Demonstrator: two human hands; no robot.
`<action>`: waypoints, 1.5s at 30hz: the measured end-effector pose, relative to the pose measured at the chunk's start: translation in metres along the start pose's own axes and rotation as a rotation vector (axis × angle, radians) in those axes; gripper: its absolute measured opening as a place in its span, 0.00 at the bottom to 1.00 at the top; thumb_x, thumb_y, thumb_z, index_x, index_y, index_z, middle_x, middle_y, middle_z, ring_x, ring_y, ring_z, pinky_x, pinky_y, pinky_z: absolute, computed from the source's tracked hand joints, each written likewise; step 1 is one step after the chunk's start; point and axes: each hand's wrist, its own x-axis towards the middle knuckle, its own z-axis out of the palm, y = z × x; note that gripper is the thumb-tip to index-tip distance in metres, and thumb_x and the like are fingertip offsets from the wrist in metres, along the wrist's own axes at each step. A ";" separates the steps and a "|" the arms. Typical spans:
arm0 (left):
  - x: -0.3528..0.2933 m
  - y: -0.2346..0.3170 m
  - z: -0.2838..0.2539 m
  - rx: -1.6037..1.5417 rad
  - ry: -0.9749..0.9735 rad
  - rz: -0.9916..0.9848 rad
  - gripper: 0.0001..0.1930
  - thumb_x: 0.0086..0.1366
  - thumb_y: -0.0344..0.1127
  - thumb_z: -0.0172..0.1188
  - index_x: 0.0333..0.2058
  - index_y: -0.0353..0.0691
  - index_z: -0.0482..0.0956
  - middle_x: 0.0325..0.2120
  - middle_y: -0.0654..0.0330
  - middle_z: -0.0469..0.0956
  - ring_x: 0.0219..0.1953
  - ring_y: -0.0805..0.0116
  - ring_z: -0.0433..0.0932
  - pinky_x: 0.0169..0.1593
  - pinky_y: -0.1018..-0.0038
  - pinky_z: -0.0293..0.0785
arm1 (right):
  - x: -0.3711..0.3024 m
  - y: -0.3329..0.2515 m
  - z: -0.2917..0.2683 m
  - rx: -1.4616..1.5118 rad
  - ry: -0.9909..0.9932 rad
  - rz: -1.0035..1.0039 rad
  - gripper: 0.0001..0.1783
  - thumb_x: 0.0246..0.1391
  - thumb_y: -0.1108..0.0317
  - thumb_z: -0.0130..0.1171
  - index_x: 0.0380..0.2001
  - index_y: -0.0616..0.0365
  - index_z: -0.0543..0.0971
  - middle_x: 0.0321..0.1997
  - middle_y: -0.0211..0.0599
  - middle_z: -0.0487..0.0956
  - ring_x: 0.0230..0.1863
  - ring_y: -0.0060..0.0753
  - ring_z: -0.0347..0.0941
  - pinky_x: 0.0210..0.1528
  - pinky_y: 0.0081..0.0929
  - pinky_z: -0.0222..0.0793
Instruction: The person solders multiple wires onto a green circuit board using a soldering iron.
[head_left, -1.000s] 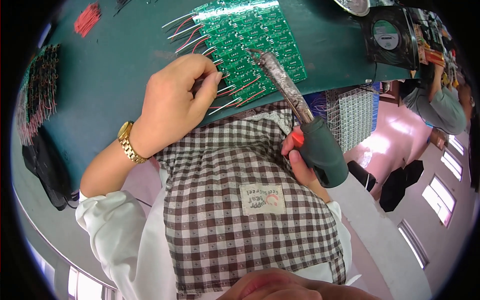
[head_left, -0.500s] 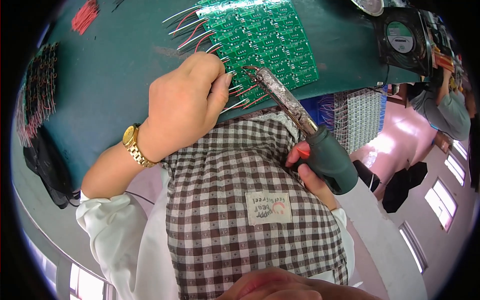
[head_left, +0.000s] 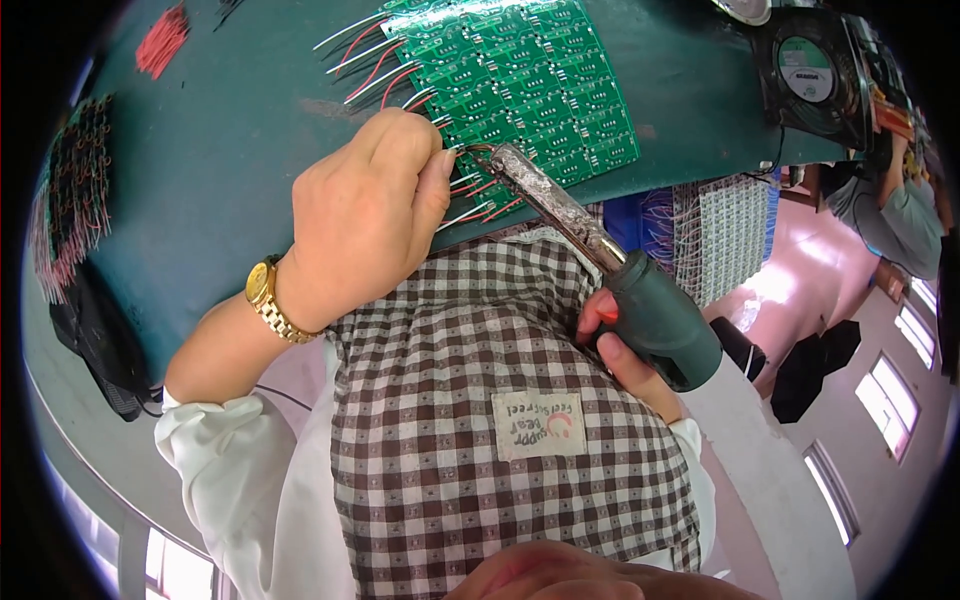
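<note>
A panel of green circuit boards [head_left: 530,90] lies on the dark green table, with red and white wires [head_left: 375,62] sticking out along its left edge. My left hand [head_left: 375,200] is closed in a pinch at that edge, thumb and forefinger pressed together. What it pinches is mostly hidden, but a thin wire end seems to show at the fingertips. My right hand [head_left: 625,355] grips the dark green handle of a soldering iron [head_left: 560,205]. The iron's tip meets the board's edge just beside my left fingertips.
Red wires [head_left: 162,42] lie in a bundle at the far left. Wired pieces [head_left: 80,170] hang at the table's left edge, above a black bag [head_left: 100,335]. A black fan [head_left: 808,75] stands at the right. More wired boards [head_left: 720,235] sit below the table edge; a co-worker's arm [head_left: 885,200] shows beyond.
The soldering iron's tip has shifted slightly left and down, closer to my left fingertips. My left hand stays nearly in place, still pinched at the board's edge.
</note>
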 end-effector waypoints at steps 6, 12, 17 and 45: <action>-0.001 0.003 0.003 0.032 -0.004 -0.002 0.06 0.55 0.29 0.59 0.27 0.40 0.69 0.22 0.58 0.69 0.19 0.58 0.71 0.22 0.70 0.67 | 0.001 0.008 -0.001 0.042 0.002 -0.014 0.08 0.44 0.75 0.59 0.31 0.60 0.79 0.29 0.35 0.79 0.30 0.32 0.77 0.34 0.26 0.72; -0.002 0.002 0.001 0.045 -0.002 -0.001 0.06 0.55 0.28 0.59 0.27 0.40 0.69 0.23 0.58 0.69 0.19 0.59 0.71 0.22 0.69 0.67 | 0.001 0.006 -0.001 -0.037 -0.021 -0.022 0.10 0.44 0.74 0.59 0.34 0.61 0.78 0.30 0.35 0.79 0.31 0.31 0.76 0.34 0.27 0.72; -0.001 0.004 0.000 0.046 -0.008 -0.004 0.06 0.55 0.28 0.59 0.27 0.40 0.69 0.23 0.58 0.70 0.19 0.59 0.71 0.22 0.69 0.67 | -0.001 0.004 -0.002 0.111 -0.017 -0.022 0.15 0.48 0.71 0.58 0.40 0.63 0.74 0.30 0.35 0.75 0.29 0.28 0.72 0.33 0.25 0.69; 0.005 0.013 -0.043 -0.061 -0.025 -0.126 0.04 0.59 0.26 0.57 0.29 0.35 0.71 0.23 0.55 0.70 0.23 0.58 0.70 0.26 0.71 0.67 | -0.006 0.023 0.004 0.241 0.076 -0.109 0.20 0.51 0.63 0.58 0.44 0.63 0.69 0.32 0.38 0.72 0.32 0.26 0.68 0.36 0.25 0.66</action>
